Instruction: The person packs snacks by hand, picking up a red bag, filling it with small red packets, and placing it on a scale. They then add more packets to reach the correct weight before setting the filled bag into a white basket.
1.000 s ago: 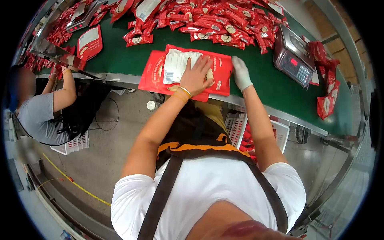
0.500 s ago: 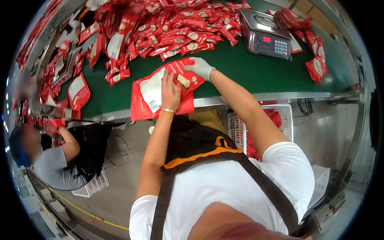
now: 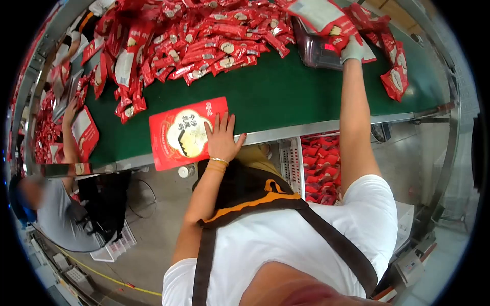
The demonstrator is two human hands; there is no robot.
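Big red bag: a flat red bag [image 3: 185, 133] lies at the near edge of the green tabletop [image 3: 286, 94], at about 9 o'clock from the middle of the view. Its low end hangs a bit over the metal rim.
Left hand: the bare left hand [image 3: 222, 137] lies flat with fingers spread wide, pressing on the right side of the big red bag. It grips nothing.
Right hand: the gloved right hand [image 3: 352, 49] is up at 1 o'clock, closed on a filled bag [image 3: 321, 18], holding it over the scale [image 3: 320, 50].
Scale: it sits near the far right edge of the tabletop, with red numbers lit.
Small packs: a big heap of small red packs [image 3: 204, 38] fills the far side, from 10 to 12 o'clock.
Open room: bare green tabletop lies between the heap, the big red bag and the scale.
Basket: a white basket [image 3: 288, 160] with red packs sits below the near edge.
Other person: a person's hand [image 3: 71, 109] reaches in at 9 o'clock.
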